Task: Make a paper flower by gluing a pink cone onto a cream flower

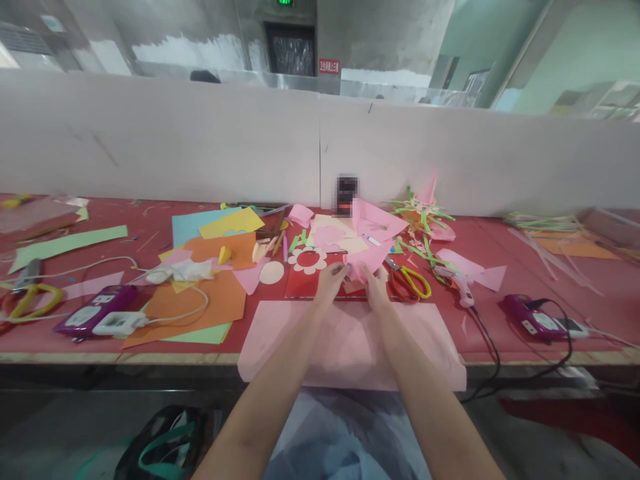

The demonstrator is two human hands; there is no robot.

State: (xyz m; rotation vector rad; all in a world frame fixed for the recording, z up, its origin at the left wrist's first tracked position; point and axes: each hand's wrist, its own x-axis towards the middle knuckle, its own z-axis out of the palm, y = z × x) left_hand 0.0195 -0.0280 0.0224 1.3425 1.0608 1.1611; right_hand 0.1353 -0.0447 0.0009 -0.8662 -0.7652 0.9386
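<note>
My left hand (332,280) and my right hand (375,283) are close together over the middle of the table. Between them they hold a piece of pink paper (367,259), with the fingers of both hands closed on its lower edge. Beneath the hands lies a red sheet (297,285). On its upper left rests a cream flower cutout (306,260) with a red centre. A large pink sheet (345,340) is spread under my forearms and hangs over the front edge. Scissors with red and yellow handles (417,283) lie just right of my right hand.
Orange paper (200,303) and other coloured sheets cover the left side. Purple power units (100,310) with cables stand on both sides. A glue gun (465,292) lies at right. A paper craft with green strips (424,207) stands before the white partition (160,140).
</note>
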